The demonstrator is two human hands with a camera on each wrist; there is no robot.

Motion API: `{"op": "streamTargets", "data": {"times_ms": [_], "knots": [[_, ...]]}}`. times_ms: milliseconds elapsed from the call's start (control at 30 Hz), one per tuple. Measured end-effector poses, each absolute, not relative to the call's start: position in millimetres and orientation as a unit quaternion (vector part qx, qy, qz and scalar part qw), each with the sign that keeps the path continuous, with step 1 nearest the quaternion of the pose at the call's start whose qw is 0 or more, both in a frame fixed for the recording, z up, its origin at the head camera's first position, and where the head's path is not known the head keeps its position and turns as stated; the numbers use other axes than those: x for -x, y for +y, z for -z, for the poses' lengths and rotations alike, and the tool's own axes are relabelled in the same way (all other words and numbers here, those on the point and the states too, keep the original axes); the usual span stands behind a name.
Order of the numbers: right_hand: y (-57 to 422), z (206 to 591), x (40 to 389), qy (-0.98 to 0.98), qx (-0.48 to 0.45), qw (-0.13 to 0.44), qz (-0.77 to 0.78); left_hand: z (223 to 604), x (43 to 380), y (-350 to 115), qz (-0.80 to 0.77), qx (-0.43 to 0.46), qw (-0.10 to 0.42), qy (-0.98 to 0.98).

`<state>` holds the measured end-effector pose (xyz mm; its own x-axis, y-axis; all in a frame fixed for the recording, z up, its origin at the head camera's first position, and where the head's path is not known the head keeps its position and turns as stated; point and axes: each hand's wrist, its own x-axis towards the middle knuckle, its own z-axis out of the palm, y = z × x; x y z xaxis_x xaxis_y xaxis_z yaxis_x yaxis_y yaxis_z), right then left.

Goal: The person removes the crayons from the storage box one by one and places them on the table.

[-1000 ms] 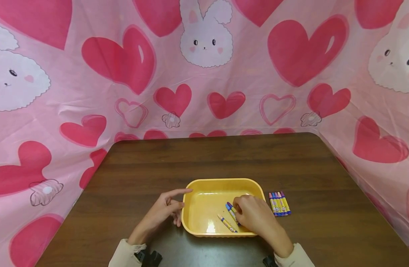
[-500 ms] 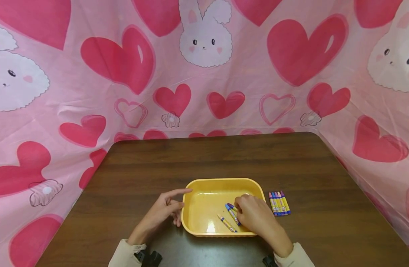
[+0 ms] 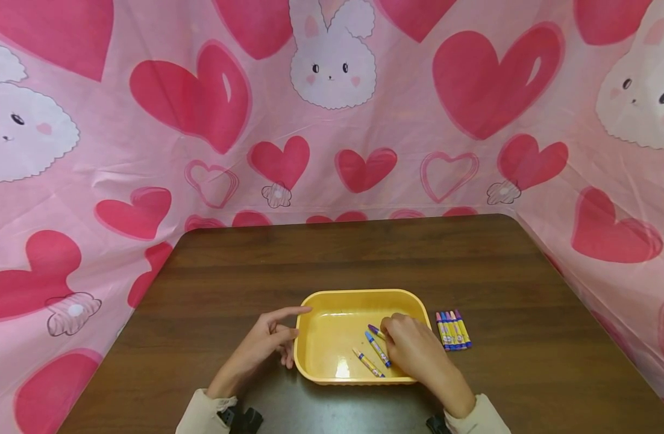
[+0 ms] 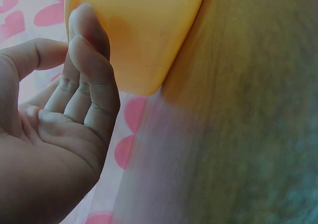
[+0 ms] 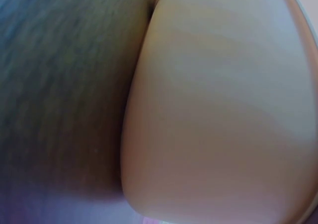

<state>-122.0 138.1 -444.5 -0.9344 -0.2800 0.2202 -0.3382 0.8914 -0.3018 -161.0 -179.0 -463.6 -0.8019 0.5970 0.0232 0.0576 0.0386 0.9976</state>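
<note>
In the head view, a yellow tray [image 3: 340, 306] stands on the table. My left hand [image 3: 265, 339] is at its left side, with the index finger laid out to the rim and the thumb close to it. The left wrist view shows the left hand's [image 4: 74, 95] bent fingers against the tray's wall [image 4: 144, 45]. Inside the tray, my right hand [image 3: 416, 349] pinches a purple crayon [image 3: 376, 331], most of it hidden by the fingers. A blue crayon [image 3: 378, 349] and a pale yellow crayon [image 3: 369, 363] lie beside it on the tray floor.
Several crayons [image 3: 454, 330] lie side by side in a row on the brown table [image 3: 332, 253], right of the tray. A pink cloth [image 3: 375, 126] with hearts and rabbits hangs behind. The right wrist view shows only the tray's outer wall [image 5: 218, 110] and table.
The purple crayon has turned and come apart from the blue crayon, with my right hand at its end. My left hand stays in place.
</note>
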Motion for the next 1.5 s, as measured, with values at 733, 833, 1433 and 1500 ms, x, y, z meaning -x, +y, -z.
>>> {"op": "streamTargets", "data": {"times_ms": [733,833,1433,1500], "knots": [[143,442,123,-0.910,-0.209,0.228,-0.276,464,160,-179,-0.654,-0.237,0.210,0.687],[145,441,123,-0.906,-0.213,0.241,-0.276,463,160,-179,-0.654,-0.234,0.209,0.688],[203,422,124,-0.859,-0.130,0.330,-0.368,465,161,-180,-0.660,-0.242,0.207,0.680],[212,422,123,-0.857,-0.107,0.330,-0.380,465,161,-181,-0.661,-0.240,0.208,0.680]]}}
